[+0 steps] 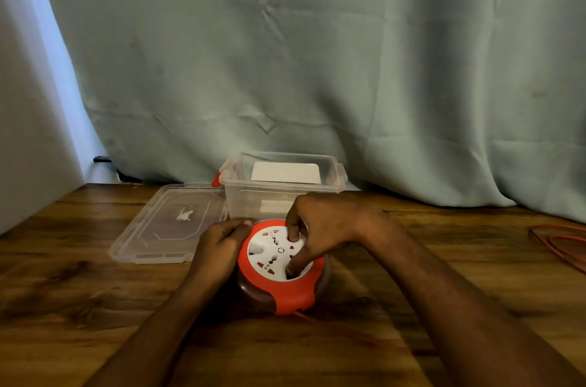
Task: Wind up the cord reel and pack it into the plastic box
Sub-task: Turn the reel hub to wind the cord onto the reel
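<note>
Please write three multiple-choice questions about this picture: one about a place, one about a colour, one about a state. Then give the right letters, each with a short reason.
1. Where does the clear flat plastic lid lie?
A. on the box
B. on the table, left of the box
C. under the reel

2. What colour is the rim of the round cord reel?
A. orange-red
B. blue
C. green

3. The clear plastic box is:
A. closed
B. open
C. overturned

Answers: 1 B, it lies flat on the wooden table; 2 A, the rim rings the white socket face; 3 B, its top is uncovered.
</note>
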`<state>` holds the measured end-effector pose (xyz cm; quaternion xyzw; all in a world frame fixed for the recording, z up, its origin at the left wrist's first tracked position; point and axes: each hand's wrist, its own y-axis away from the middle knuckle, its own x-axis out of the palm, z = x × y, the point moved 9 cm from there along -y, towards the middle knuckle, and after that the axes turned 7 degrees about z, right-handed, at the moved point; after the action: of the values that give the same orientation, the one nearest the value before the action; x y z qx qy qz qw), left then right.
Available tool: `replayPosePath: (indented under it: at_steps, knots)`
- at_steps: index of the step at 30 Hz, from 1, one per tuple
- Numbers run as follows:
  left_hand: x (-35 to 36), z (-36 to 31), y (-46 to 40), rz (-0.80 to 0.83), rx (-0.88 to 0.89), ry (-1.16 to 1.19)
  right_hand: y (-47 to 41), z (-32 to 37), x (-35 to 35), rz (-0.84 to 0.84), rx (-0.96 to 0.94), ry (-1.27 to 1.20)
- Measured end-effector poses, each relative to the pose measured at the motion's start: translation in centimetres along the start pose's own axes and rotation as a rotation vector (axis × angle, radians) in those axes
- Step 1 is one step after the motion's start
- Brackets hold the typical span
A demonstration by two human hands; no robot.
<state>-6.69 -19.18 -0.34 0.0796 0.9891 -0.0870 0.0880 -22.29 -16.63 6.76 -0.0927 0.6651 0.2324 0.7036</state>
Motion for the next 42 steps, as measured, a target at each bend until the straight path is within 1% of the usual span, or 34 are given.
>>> replayPosePath:
  at_steps: [3, 15, 18, 22, 27, 30, 36, 42]
  knots:
    - [0.1, 0.0, 0.0, 0.004, 0.011, -0.014, 0.0, 0.4, 0.3, 0.018, 0.005, 0.01]
    - [0.1, 0.0, 0.0, 0.007, 0.004, -0.015, -0.1, 1.8, 0.2, -0.043, 0.03, 0.049]
    - [0.0, 0.1, -0.1, 0.005, 0.004, -0.019, 0.0, 1.6, 0.2, -0.036, 0.017, -0.015]
    - [-0.1, 0.2, 0.0, -0.001, -0.008, 0.002, 1.1, 0.9, -0.9, 0.019, -0.082, -0.116]
    - [0.0, 0.1, 0.0, 0.001, -0.008, 0.006, 0.7, 0.7, -0.6, 0.051, -0.107, -0.143]
    - [0.0, 0.1, 0.0, 0.007, -0.004, -0.002, 0.5, 0.6, -0.1, 0.06, -0.092, -0.098]
    - [0.1, 0.0, 0.0, 0.007, 0.003, -0.011, 0.4, 0.1, -0.1, 0.047, -0.076, -0.109]
    - [0.1, -0.1, 0.1, 0.008, 0.006, 0.014, 0.1, -0.4, -0.1, 0.017, 0.005, -0.057]
